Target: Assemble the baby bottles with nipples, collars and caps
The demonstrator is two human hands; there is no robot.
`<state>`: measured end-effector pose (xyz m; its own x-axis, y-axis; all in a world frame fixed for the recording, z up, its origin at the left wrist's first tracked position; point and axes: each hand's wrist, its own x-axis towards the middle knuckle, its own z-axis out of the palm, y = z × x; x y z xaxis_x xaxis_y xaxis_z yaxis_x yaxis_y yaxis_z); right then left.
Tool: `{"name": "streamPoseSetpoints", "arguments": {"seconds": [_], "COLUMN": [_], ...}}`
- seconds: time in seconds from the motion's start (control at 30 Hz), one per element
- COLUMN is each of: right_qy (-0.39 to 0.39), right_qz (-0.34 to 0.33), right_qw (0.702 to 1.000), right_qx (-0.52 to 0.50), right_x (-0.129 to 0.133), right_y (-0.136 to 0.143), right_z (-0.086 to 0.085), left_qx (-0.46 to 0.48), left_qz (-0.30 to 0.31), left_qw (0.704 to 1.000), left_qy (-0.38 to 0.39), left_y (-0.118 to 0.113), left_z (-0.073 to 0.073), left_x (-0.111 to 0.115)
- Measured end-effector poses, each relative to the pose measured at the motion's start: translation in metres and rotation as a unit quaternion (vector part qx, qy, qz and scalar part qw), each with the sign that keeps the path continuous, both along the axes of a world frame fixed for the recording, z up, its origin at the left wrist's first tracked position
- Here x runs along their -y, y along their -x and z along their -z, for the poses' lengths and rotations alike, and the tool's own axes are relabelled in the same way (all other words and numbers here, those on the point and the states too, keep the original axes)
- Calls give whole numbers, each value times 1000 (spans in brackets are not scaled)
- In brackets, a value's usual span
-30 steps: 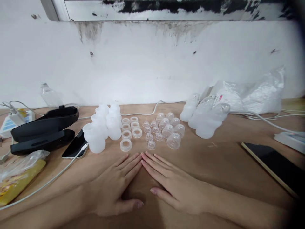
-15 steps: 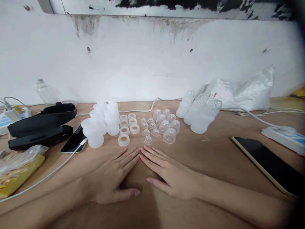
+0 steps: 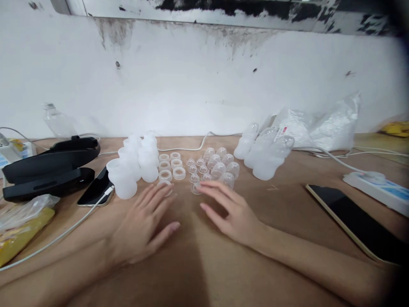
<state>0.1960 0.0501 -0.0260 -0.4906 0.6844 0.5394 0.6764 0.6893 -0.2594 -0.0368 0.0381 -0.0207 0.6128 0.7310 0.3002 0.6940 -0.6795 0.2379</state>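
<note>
My left hand (image 3: 145, 226) is open, fingers apart, its fingertips partly covering the nearest white screw ring (image 3: 165, 175) group. My right hand (image 3: 228, 213) is open too, with fingertips at the nearest clear nipple (image 3: 196, 188); whether they touch it I cannot tell. Several rings stand in two columns, and several small clear nipples in two columns beside them. Right of these are larger clear dome caps (image 3: 218, 170), the nearest partly hidden by my right hand. Frosted white bottles (image 3: 125, 183) without tops stand in rows at the left.
Assembled bottles with clear caps (image 3: 265, 166) stand at the right, before a plastic bag (image 3: 335, 125). A large phone (image 3: 354, 221) and power strip (image 3: 380, 189) lie right. Leftward are a smaller phone (image 3: 94, 187), a black headset-like device (image 3: 47, 166), a yellow packet (image 3: 25, 230) and white cable (image 3: 73, 228).
My hands have come apart from the middle of the table. The left has moved leftward toward the rings, the right has lifted toward the nearest nipple. The view has shifted slightly.
</note>
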Motion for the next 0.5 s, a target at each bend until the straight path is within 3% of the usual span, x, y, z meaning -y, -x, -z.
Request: {"name": "streamPoseSetpoints", "arguments": {"seconds": [0.1, 0.2, 0.37, 0.5], "right_qy": [13, 47, 43, 23], "right_qz": [95, 146, 129, 115], "right_qw": [995, 984, 982, 987], "right_qx": [10, 86, 130, 110], "right_x": [-12, -21, -27, -27], "right_y": [3, 8, 13, 13], "right_z": [-4, -3, 3, 3], "left_qx": [4, -11, -44, -58], "left_qz": [-72, -52, 44, -5], "left_qw": [997, 998, 996, 994], "left_qy": [-34, -40, -60, -92], "left_y": [-1, -4, -12, -21], "left_z": [2, 2, -4, -7], "left_x": [-4, -3, 1, -6]}}
